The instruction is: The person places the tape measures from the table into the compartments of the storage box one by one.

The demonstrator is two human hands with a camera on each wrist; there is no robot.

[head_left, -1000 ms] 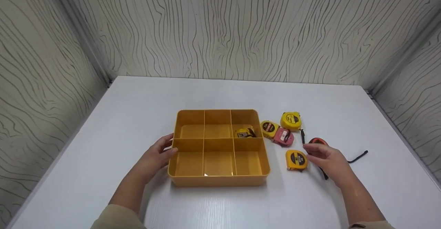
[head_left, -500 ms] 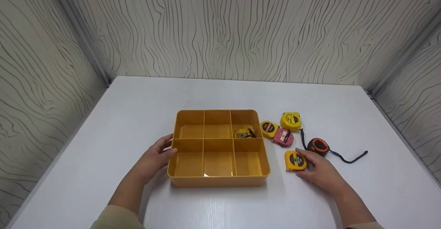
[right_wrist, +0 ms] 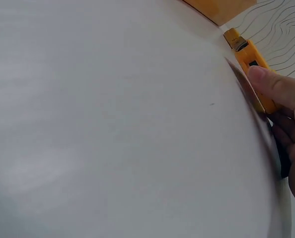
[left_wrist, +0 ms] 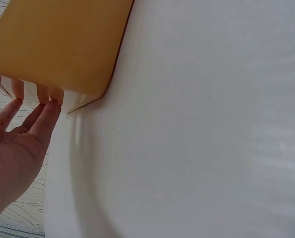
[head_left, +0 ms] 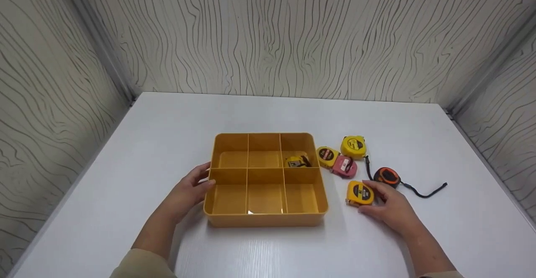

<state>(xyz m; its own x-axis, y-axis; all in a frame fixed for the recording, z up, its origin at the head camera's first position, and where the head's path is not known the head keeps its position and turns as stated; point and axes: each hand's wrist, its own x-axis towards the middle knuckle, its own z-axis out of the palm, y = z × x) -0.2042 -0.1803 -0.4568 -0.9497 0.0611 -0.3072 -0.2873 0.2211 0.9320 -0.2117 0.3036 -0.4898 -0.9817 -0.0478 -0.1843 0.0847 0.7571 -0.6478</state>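
Observation:
The left hand [head_left: 186,194] rests on the left side of an orange six-compartment box [head_left: 266,220]; the left wrist view shows the fingertips of that hand [left_wrist: 18,148] against the box wall [left_wrist: 58,44]. To the right of the box, the right hand [head_left: 391,209] pinches an orange-yellow tape measure [head_left: 361,193] between thumb and fingers. Seen from the right wrist, the thumb of this hand [right_wrist: 286,99] presses on the tape measure's edge [right_wrist: 254,64]. A yellow tape measure [head_left: 297,161] lies in the back right compartment.
Right of the box lie a yellow-and-black tape measure [head_left: 327,155], a pink one [head_left: 345,167] touching it, and a yellow one [head_left: 353,146] behind. A black-and-orange tape measure [head_left: 387,178] with a cord is just beyond the right hand. Patterned panels [head_left: 268,35] enclose the table.
From beside the black-and-orange tape measure, the right hand has moved left and toward the front and taken hold of the orange-yellow one, now slightly tilted. The left hand and box look unmoved.

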